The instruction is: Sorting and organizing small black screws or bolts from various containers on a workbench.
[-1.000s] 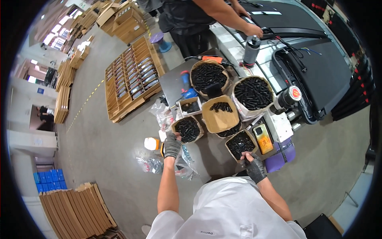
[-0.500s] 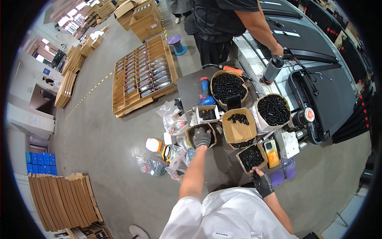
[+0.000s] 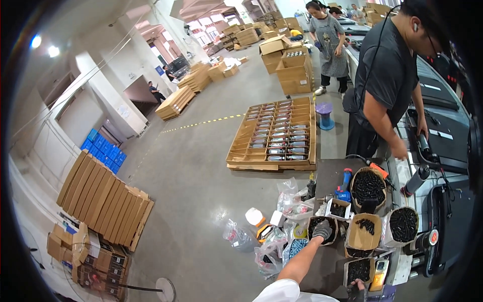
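My left hand (image 3: pixel 322 230), in a grey fingerless glove, reaches into an open box (image 3: pixel 313 241) of small dark parts; its fingertips are hidden among them. At the lower edge, my right hand (image 3: pixel 357 288), in a dark glove, has its bare fingers drawn together at the near side of a cardboard box (image 3: pixel 347 272) of small black hardware. What they hold I cannot make out. Between and beyond them stand a brown box (image 3: pixel 363 235) with a few black cylindrical pieces, a small white box (image 3: pixel 338 209) and two fuller containers of black pieces (image 3: pixel 368 187) (image 3: pixel 403 225).
A gold phone (image 3: pixel 379 274) lies beside the nearest box. A blue power tool (image 3: pixel 343 191) rests on the dark table (image 3: pixel 327 173). Plastic bags (image 3: pixel 239 236) lie left of it. A co-worker (image 3: pixel 385 75) stands beyond, at the conveyor line. A partitioned carton (image 3: pixel 236 146) sits on the floor.
The view has swung left and up, so the table now appears lower right. My left hand stays in the same box, my right at the nearest box. The co-worker's hand has left the grey cylinder.
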### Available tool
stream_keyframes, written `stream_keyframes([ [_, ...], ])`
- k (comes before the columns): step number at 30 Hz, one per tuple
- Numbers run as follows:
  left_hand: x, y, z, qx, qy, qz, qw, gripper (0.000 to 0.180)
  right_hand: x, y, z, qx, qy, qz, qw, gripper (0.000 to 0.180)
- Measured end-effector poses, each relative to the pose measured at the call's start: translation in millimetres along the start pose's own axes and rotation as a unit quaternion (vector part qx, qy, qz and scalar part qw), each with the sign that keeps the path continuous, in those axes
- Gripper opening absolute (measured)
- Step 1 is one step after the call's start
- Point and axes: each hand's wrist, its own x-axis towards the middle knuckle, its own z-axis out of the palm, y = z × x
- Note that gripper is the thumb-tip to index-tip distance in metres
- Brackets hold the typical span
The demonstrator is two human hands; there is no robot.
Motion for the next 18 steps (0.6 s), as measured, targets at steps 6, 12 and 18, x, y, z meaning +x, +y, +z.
stream_keyframes([
  [6, -24.8, 0.3, -12.2, -0.251, -0.053, 0.034, 0.966, 0.030, 6.7, -3.1, -4.5, -0.020, 0.007, -0.006, 1.000, 0.019],
  [12, -145.5, 13.6, 4.1, -0.311, -0.152, 0.226, 0.910, 0.023, 2.3, -4.8, 22.6, -0.192, 0.030, -0.076, 0.978, 0.025],
  [18, -204.3, 30.2, 28.8, -0.210, -0.161, 0.353, 0.897, 0.026, 3.2, -4.1, 40.9, -0.320, -0.012, -0.210, 0.924, 0.023],
])
